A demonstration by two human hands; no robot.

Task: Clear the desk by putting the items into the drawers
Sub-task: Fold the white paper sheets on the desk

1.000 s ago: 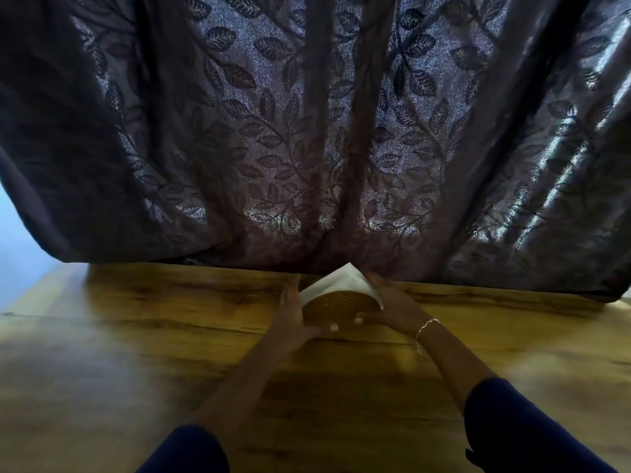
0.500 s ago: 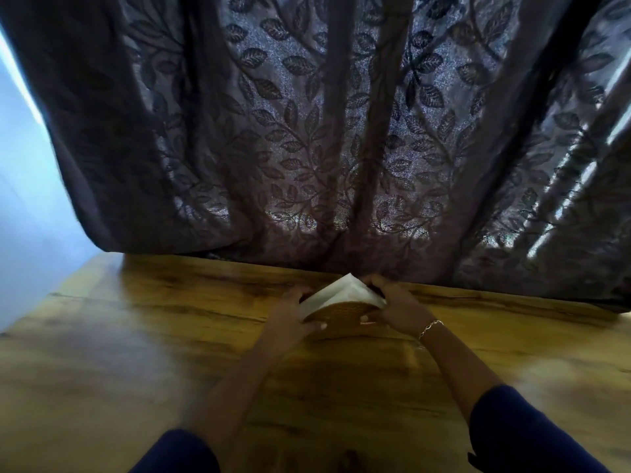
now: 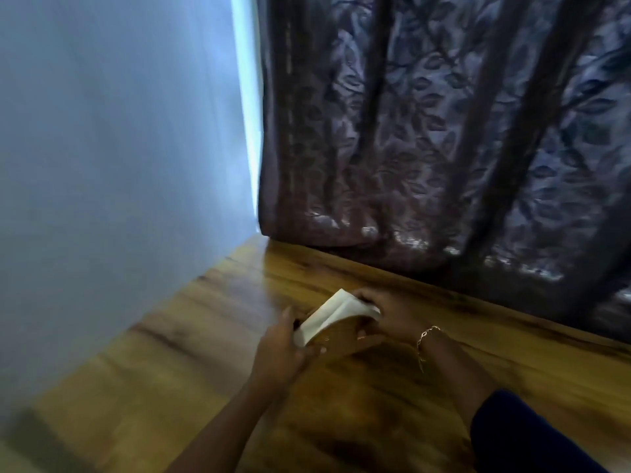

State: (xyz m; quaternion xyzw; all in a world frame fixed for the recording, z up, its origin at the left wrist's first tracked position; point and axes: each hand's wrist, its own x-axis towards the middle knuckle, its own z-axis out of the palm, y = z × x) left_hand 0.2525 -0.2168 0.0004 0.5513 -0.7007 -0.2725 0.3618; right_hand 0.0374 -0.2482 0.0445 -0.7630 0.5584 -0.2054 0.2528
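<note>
A small woven wooden napkin holder [image 3: 336,334] with white paper napkins [image 3: 329,314] standing in it is over the wooden desk [image 3: 205,370], near the curtain. My left hand [image 3: 278,349] grips its left side, thumb on the front. My right hand [image 3: 392,315], with a gold bracelet on the wrist, grips the right side, fingers curled over the napkins' top. Whether the holder is lifted or resting on the desk I cannot tell. No drawer is in view.
A dark leaf-patterned curtain [image 3: 444,148] hangs along the desk's far edge. A pale wall [image 3: 119,165] stands along the desk's left side. The picture is motion-blurred.
The view has swung left, so the wall now fills the left side. Both hands keep hold of the napkin holder, which now appears tilted and a little nearer to me.
</note>
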